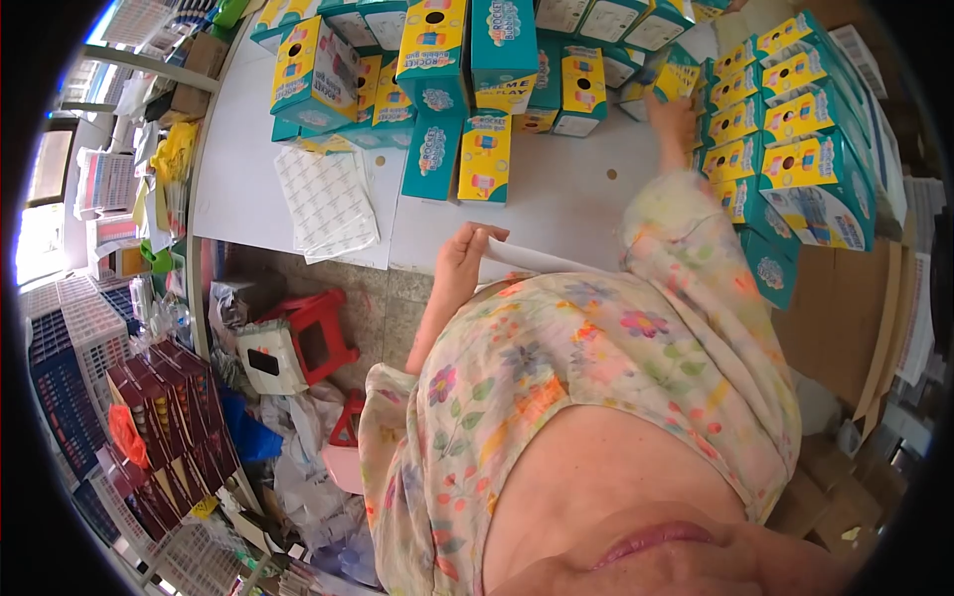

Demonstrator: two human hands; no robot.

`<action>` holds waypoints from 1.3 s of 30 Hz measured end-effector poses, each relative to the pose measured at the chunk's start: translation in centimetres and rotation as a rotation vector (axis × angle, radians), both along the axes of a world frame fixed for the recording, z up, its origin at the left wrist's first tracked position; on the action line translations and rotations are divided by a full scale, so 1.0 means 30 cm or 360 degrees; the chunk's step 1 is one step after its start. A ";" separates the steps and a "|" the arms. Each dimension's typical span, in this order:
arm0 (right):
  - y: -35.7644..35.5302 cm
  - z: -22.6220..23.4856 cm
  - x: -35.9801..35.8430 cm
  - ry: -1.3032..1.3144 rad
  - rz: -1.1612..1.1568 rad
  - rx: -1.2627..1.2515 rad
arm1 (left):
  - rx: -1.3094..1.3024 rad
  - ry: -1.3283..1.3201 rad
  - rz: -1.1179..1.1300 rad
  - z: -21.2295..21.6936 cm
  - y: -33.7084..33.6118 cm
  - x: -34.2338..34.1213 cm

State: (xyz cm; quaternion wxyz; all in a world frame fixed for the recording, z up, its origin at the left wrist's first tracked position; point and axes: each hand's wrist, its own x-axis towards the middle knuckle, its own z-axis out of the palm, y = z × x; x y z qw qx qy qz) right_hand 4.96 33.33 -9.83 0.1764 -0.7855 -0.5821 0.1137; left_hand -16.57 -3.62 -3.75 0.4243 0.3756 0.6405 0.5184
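My left hand [465, 253] holds the edge of a white sheet [532, 262] at the near edge of the white table [566, 199]. My right hand [672, 117] reaches far across the table and grips a yellow and teal toy box [672, 79] among the stacked boxes. More boxes of the same kind stand in rows at the back [437, 60] and in a stack at the right [795, 149]. A floral sleeve covers my right forearm.
A printed white sheet [326, 202] lies on the table's left part. On the floor to the left are a red stool [320, 333], plastic bags and dark red cartons [164, 407]. Brown cardboard [845, 308] leans at the right.
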 end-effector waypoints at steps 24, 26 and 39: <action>-0.970 0.053 0.342 0.3023 0.0524 -0.0983 | 0.0182 -0.0028 -0.0309 0.090 -0.012 -0.013; -0.918 0.036 0.293 0.2847 0.0652 -0.0902 | 0.0255 0.0048 -0.0440 0.109 -0.026 -0.036; -0.770 0.062 -0.250 0.2071 0.0957 -0.1194 | 0.0127 0.0183 0.0190 0.102 -0.130 -0.050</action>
